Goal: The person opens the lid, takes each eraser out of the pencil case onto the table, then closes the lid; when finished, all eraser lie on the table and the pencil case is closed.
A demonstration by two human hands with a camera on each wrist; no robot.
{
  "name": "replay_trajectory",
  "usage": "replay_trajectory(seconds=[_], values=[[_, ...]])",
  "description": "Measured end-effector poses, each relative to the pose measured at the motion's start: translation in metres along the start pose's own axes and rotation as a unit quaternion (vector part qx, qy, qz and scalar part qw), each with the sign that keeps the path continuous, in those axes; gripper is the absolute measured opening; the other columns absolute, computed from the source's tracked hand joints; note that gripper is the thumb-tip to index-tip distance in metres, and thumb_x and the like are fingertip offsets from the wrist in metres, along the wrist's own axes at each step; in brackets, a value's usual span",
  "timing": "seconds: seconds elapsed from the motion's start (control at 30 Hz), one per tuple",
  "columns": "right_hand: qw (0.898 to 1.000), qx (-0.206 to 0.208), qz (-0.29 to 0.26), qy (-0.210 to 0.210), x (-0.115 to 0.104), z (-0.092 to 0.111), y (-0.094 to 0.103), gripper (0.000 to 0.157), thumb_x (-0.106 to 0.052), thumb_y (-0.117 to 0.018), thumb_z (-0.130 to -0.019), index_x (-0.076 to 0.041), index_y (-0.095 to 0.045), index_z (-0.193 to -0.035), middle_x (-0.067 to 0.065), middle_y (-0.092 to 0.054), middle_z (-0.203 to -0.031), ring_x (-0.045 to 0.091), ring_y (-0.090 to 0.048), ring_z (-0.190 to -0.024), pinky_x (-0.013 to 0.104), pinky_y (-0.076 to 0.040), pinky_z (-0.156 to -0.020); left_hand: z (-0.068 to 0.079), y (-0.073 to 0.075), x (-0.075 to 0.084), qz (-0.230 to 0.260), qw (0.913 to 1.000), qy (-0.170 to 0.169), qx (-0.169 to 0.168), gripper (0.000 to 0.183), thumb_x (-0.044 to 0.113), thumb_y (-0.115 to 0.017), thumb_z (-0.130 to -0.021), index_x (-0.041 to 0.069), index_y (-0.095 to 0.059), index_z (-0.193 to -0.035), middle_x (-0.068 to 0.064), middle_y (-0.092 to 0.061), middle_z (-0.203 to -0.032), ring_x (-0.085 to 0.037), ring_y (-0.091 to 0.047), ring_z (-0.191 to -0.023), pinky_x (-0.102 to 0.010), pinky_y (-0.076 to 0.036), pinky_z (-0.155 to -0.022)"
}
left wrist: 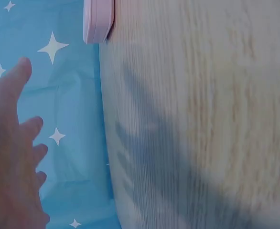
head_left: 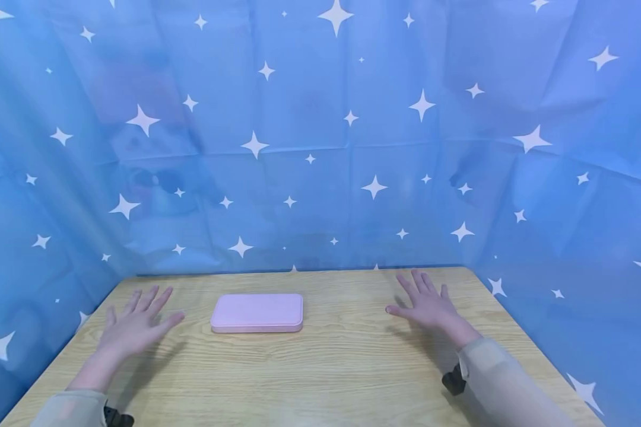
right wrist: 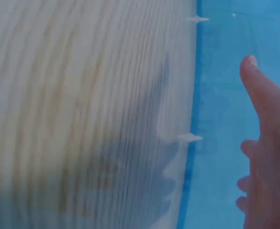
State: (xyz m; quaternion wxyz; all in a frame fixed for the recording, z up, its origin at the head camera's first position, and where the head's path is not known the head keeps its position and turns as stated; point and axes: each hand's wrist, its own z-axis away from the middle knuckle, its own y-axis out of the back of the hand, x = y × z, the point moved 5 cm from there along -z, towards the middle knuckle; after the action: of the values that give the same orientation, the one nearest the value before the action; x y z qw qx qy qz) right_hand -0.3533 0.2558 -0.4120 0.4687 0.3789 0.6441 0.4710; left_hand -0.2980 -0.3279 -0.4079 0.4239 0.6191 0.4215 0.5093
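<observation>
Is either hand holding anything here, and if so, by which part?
Nothing is held: the left hand and right hand are open, and the pink case lies on the table between them, untouched.

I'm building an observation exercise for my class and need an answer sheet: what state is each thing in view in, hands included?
Pink rectangular case: closed, lying flat, untouched; contents hidden
Left hand: spread, empty, raised above the tabletop
Right hand: spread, empty, raised likewise
Wood-grain tabletop: level, shadowed beneath both hands
Blue star-print backdrop: hanging, creased
Pale sleeves: down to the wrists
</observation>
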Motion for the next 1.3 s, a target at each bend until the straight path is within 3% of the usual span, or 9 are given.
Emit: replay_trajectory(seconds=[0.13, 0.3, 0.43, 0.6, 0.97, 1.3], values=[[1.0, 0.0, -0.014, 0.02, -0.014, 0.006, -0.006, 0.097, -0.072, -0.052, -0.084, -0.01, -0.026, -0.154, 0.028, -0.009, -0.157, 0.05, -0.007, -0.141, 0.077, 0.003, -0.1, 0.001, -0.003, 0.01, -0.002, 0.9983, -0.047, 0.033, 0.083, 0.063, -0.047, -0.093, 0.021, -0.016, -0.157, -0.022, -0.018, -0.158, -0.051, -0.009, -0.14, -0.079, 0.007, -0.096], [0.996, -0.007, -0.057, 0.068, -0.05, 0.01, -0.016, 0.094, -0.064, -0.06, -0.084, -0.009, -0.026, -0.154, 0.025, -0.014, -0.157, 0.049, -0.014, -0.141, 0.076, -0.006, -0.102, 0.006, -0.006, 0.028, 0.033, 0.9906, -0.113, 0.07, 0.084, 0.054, -0.061, -0.089, 0.021, -0.021, -0.156, -0.02, -0.023, -0.156, -0.049, -0.017, -0.14, -0.08, -0.001, -0.097], [0.988, -0.019, -0.108, 0.113, -0.083, 0.003, -0.029, 0.095, -0.057, -0.068, -0.083, -0.01, -0.026, -0.154, 0.023, -0.014, -0.158, 0.047, -0.016, -0.141, 0.071, -0.014, -0.105, 0.004, -0.01, 0.043, 0.049, 0.9843, -0.152, 0.076, 0.086, 0.05, -0.069, -0.085, 0.017, -0.029, -0.154, -0.019, -0.028, -0.155, -0.047, -0.021, -0.14, -0.078, -0.009, -0.1], [0.971, -0.037, -0.187, 0.145, -0.12, -0.011, -0.045, 0.095, -0.048, -0.074, -0.081, -0.011, -0.027, -0.154, 0.02, -0.014, -0.159, 0.041, -0.017, -0.143, 0.061, -0.021, -0.11, -0.01, -0.019, 0.062, 0.047, 0.9795, -0.186, 0.061, 0.091, 0.049, -0.076, -0.078, 0.013, -0.035, -0.151, -0.017, -0.032, -0.153, -0.044, -0.025, -0.139, -0.073, -0.012, -0.104], [0.953, -0.077, -0.234, 0.179, -0.177, -0.052, -0.081, 0.095, -0.037, -0.081, -0.078, -0.008, -0.03, -0.152, 0.021, -0.021, -0.157, 0.035, -0.02, -0.144, 0.052, -0.021, -0.113, -0.048, -0.033, 0.088, 0.001, 0.9735, -0.227, 0.026, 0.097, 0.047, -0.082, -0.069, 0.008, -0.041, -0.148, -0.013, -0.039, -0.15, -0.038, -0.031, -0.139, -0.067, -0.014, -0.108], [0.961, -0.09, -0.202, 0.165, -0.203, -0.07, -0.094, 0.095, -0.036, -0.084, -0.074, -0.012, -0.035, -0.151, 0.017, -0.024, -0.157, 0.033, -0.024, -0.143, 0.051, -0.022, -0.113, -0.063, -0.042, 0.095, -0.009, 0.9759, -0.217, -0.024, 0.096, 0.044, -0.081, -0.066, 0.007, -0.043, -0.146, -0.016, -0.043, -0.147, -0.04, -0.035, -0.136, -0.066, -0.017, -0.108]])
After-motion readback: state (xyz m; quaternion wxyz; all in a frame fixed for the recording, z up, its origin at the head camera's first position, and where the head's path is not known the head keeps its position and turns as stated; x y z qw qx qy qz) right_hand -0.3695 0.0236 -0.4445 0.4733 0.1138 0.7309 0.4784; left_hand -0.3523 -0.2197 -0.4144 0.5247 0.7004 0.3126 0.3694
